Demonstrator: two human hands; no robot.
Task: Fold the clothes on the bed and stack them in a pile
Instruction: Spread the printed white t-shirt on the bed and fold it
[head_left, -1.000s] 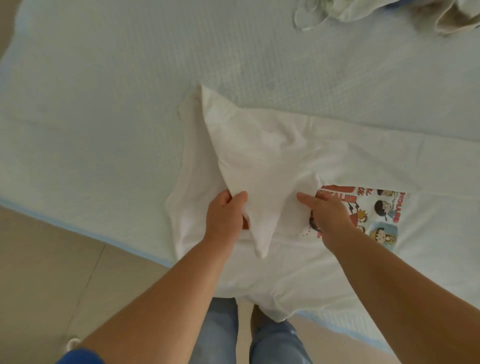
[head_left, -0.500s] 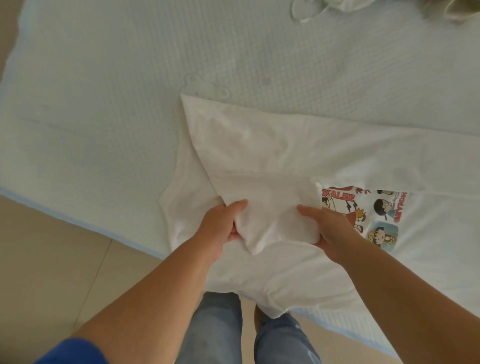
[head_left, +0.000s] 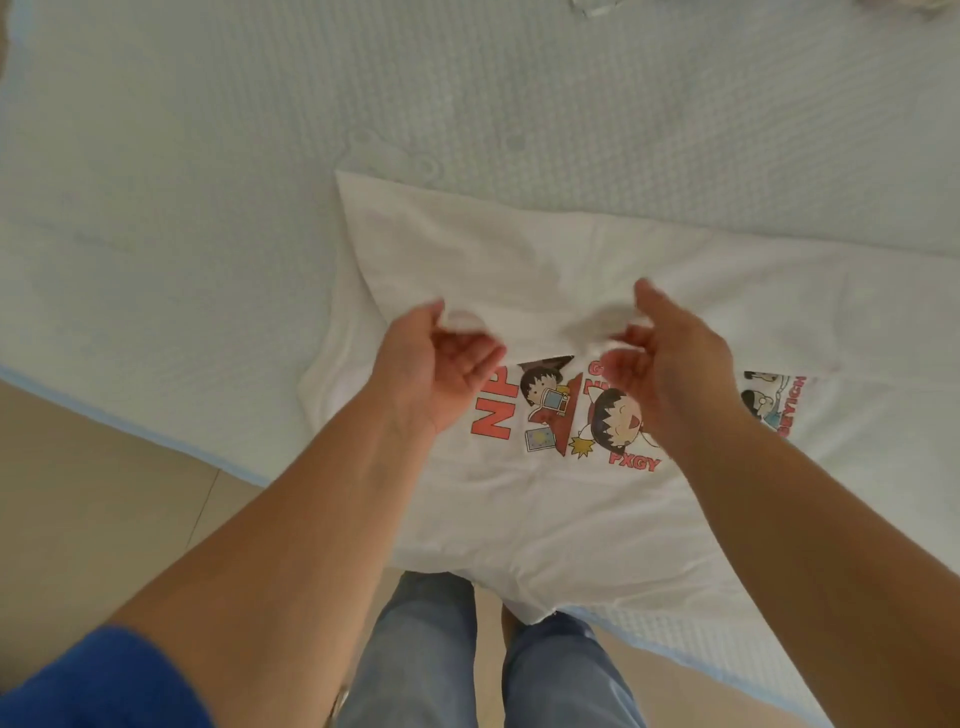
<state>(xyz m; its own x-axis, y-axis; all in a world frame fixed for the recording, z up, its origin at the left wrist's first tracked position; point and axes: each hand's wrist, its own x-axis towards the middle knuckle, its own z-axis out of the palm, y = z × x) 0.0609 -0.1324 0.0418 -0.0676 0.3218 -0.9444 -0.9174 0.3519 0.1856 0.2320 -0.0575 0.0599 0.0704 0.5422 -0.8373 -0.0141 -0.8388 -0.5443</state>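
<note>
White T-shirt (head_left: 545, 509) lies spread at the near edge of the bed (head_left: 208, 156), centre of frame, cartoon print facing up, hem corner hanging past the mattress edge at bottom centre. Left hand (head_left: 436, 369) and right hand (head_left: 670, 369) each pinch a bit of the white cloth between thumb and fingers, other fingers loosely curled, palms turned up. Step in hand, as I judge it: a fold of the upper part. Next move calls for carrying both pinches evenly, then laying the cloth flat. More clothes (head_left: 597, 6) sit at the top edge, well apart. Nothing blocks the fold.
</note>
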